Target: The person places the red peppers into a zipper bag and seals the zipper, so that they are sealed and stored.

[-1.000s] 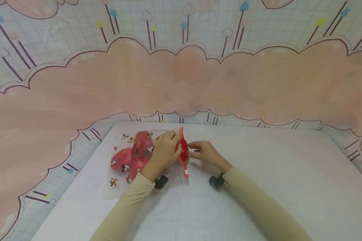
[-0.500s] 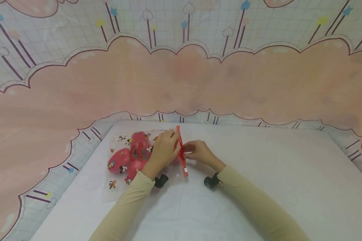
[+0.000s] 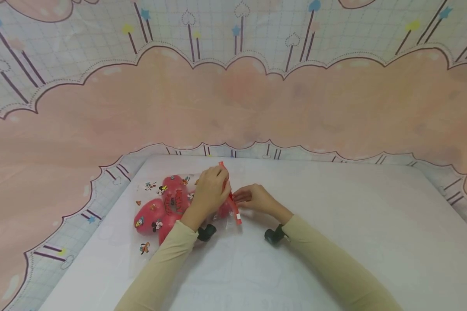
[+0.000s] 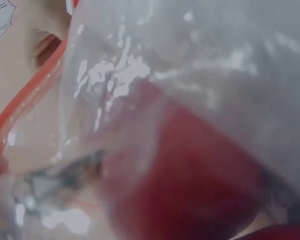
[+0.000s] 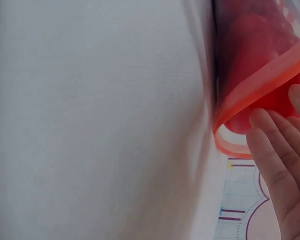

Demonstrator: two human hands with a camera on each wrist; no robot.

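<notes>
A clear plastic zip bag with cartoon characters printed on it lies on the table's left half, its red zip edge toward the right. Smooth, rounded red objects fill it; their exact kind is unclear through the plastic. My left hand grips the bag near its mouth. At that mouth my right hand has its fingers extended against a red piece, which sits inside the parted zip edges. Through blurred plastic, the left wrist view shows a red object.
The white tabletop stretches to the right and in front. Behind it hangs a patterned cloth backdrop. A small black camera sits at the right wrist, and another at the left.
The red piece between my hands has gone leftward into the bag. My right hand has followed it left to the mouth. The bag and its contents have shifted slightly left and nearer.
</notes>
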